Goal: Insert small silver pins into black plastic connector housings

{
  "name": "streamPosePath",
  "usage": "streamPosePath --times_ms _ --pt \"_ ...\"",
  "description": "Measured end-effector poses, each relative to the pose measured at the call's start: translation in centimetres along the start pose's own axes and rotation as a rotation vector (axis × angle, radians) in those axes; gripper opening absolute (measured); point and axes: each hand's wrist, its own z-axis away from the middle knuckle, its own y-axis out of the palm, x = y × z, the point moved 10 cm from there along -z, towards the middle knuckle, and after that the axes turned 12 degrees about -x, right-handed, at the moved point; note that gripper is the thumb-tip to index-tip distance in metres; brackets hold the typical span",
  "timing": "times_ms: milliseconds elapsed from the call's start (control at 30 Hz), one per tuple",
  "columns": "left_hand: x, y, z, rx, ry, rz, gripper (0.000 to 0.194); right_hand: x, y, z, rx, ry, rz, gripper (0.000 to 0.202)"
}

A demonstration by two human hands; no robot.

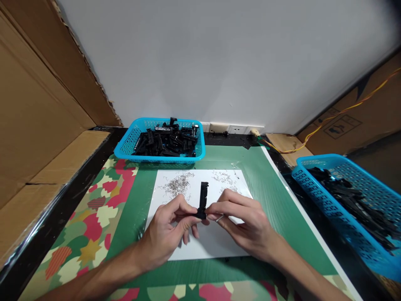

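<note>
Black part (pixel 203 200): seen in the head view, held nearly upright over the white sheet (pixel 206 244), clasped at its lower end. Notched along its right edge near the top. Pinched there between thumb and forefinger of the left hand (pixel 167 228), in a narrow grip, with other fingers curled below. Close against the same lower end from the other side, the fingertips of the right hand (pixel 247 217), drawn together narrowly; hard to tell whether pinching the part itself. Between those right fingers, a thin pale sliver (pixel 220 218), perhaps metal, too small to make out properly.

On the sheet beyond the hands, a dense pile of tiny wiry pieces (pixel 179 184) at left and a looser scatter (pixel 224 177) at right. Under the sheet, a green mat (pixel 125 238), with patterned covering (pixel 90 230) showing at left and along the near edge. Behind, near the wall (pixel 219 62), a blue basket (pixel 159 159) of similar black pieces (pixel 166 140). Far right, another blue basket (pixel 332 209), holding long black pieces (pixel 360 205) heaped lengthwise. Between baskets, beside the wall sockets (pixel 237 129), a plug (pixel 255 132) with yellow and red wires (pixel 300 148).
</note>
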Motion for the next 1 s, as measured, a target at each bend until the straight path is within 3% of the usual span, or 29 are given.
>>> streamPosePath --times_ms 467,700,1000 --pt "-0.1 0.9 0.1 0.076 -0.015 0.106 0.027 0.7 0.5 0.1 0.045 -0.041 0.028 0.021" --pt "0.2 1.0 0.2 0.076 -0.04 0.145 0.033 2.1 0.2 0.3 -0.043 -0.17 0.042 0.033" --pt "0.8 2.6 0.0 0.186 -0.157 0.41 0.036 1.4 0.0 0.6 -0.071 -0.196 0.042 0.037"
